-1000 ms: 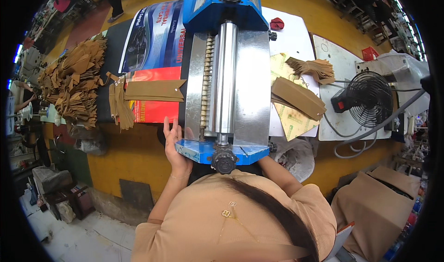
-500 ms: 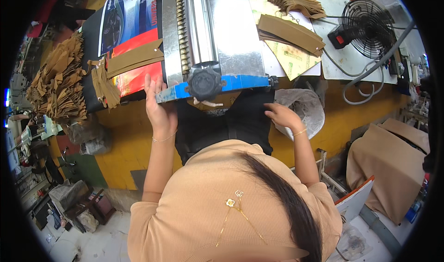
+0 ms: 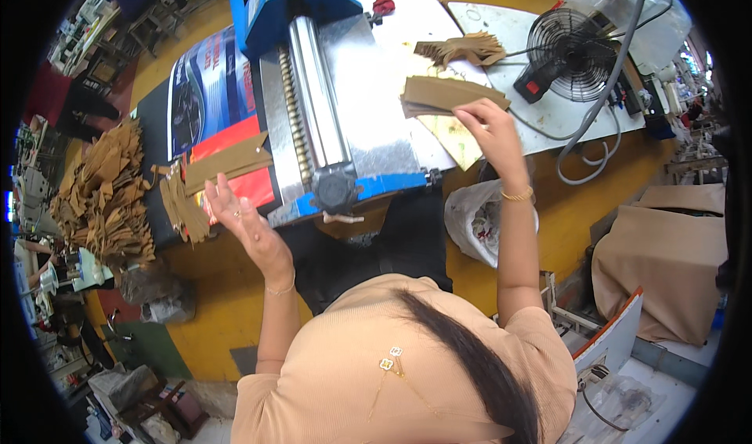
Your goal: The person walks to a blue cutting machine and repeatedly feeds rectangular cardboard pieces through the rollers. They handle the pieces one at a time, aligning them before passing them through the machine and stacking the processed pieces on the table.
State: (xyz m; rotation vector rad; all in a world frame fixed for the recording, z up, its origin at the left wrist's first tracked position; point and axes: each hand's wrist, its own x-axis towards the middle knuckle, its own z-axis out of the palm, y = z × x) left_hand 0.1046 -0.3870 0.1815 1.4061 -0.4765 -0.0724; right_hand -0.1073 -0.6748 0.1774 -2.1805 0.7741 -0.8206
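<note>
My right hand (image 3: pixel 495 137) is at the near edge of a stack of flat brown strips (image 3: pixel 446 93) to the right of a roller machine (image 3: pixel 338 115). Its thumb and fingertips are pinched together on the edge of a brown strip. My left hand (image 3: pixel 252 231) hovers open with fingers spread, palm partly up and nothing held. Just beyond it lie another set of long brown strips (image 3: pixel 229 162) and a fanned bundle of shorter strips (image 3: pixel 185 202). The machine has a shiny metal roller (image 3: pixel 317 91), blue end frames and a black knob (image 3: pixel 335 191).
A large brown heap of pieces (image 3: pixel 106 189) lies at the far left. At the right stand a black fan (image 3: pixel 576 52) and a grey cable (image 3: pixel 603 119). A white plastic bag (image 3: pixel 470 228) hangs below the table's front edge. Another brown bundle (image 3: pixel 470 50) lies farther back.
My right hand has risen from beside my lap to the right-hand stack. My left hand has left the machine's corner, moving leftward with fingers spread. The view has shifted, showing the machine's far end.
</note>
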